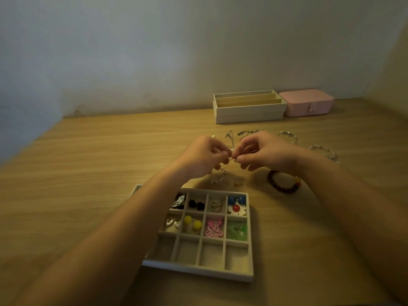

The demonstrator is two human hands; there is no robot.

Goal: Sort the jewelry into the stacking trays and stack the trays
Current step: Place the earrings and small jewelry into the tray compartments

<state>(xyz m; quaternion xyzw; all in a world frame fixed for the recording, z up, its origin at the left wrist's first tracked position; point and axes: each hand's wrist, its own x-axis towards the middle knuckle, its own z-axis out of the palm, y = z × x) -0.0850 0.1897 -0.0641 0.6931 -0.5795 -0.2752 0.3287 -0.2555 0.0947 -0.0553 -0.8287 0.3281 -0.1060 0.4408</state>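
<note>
Midway: tray [198,271] filled in its two far rows, near row bare; bracelets [283,188] and chains [249,133] loose on the table [88,162]; left hand [205,154] and right hand [265,152] together pinch a small silver piece [234,160] just beyond the tray.

Bare table [88,173] runs wide on the left, up to the wall [154,51]. Ahead, the divided tray [198,273] lies under the left forearm [132,217]; past it the left hand [203,155] and right hand [265,151], pinching a small silver piece [235,160], hang over loose jewelry [230,136], with a beaded bracelet [283,191] alongside, stacked trays [249,113] and pink box [306,104] behind.
</note>
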